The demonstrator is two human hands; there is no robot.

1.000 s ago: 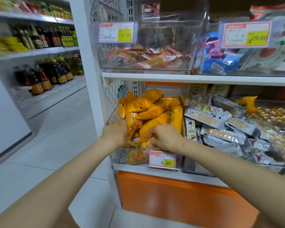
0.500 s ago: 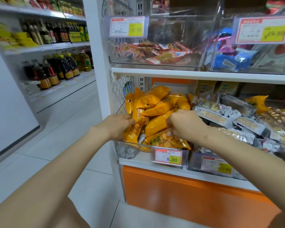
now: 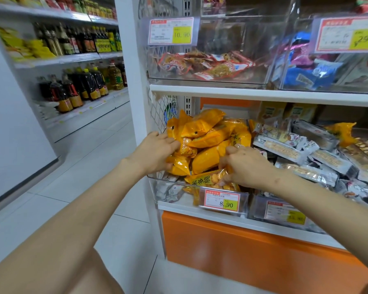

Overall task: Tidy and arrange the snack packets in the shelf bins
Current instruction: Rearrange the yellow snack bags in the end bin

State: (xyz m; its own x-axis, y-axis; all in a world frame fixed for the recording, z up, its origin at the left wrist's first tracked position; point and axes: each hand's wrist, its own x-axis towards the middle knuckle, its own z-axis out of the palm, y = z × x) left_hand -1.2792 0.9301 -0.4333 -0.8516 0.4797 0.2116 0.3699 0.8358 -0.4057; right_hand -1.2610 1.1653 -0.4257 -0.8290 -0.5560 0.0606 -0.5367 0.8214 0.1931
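A clear bin (image 3: pixel 174 188) at the left end of the lower shelf holds a heap of orange snack packets (image 3: pixel 206 132). My left hand (image 3: pixel 155 151) is at the left side of the heap, its fingers curled around a packet (image 3: pixel 177 164) there. My right hand (image 3: pixel 244 164) pinches the front packet with the clear window (image 3: pixel 204 179) near the bin's front wall. A price tag reading 8.90 (image 3: pixel 222 200) hangs on that wall.
Next to it on the right, a bin (image 3: pixel 261 206) holds silver biscuit packets (image 3: pixel 300 153). The upper shelf (image 3: pixel 263 95) carries clear bins with red packets (image 3: pixel 206 64) and blue packets (image 3: pixel 310 73). Oil bottles (image 3: pixel 81 85) line the aisle shelves on the left. An orange panel (image 3: pixel 242 255) runs below.
Both hands have risen from the bin's front to the middle of the heap. The right hand has taken hold of the windowed front packet and the left has shifted to the heap's left side.
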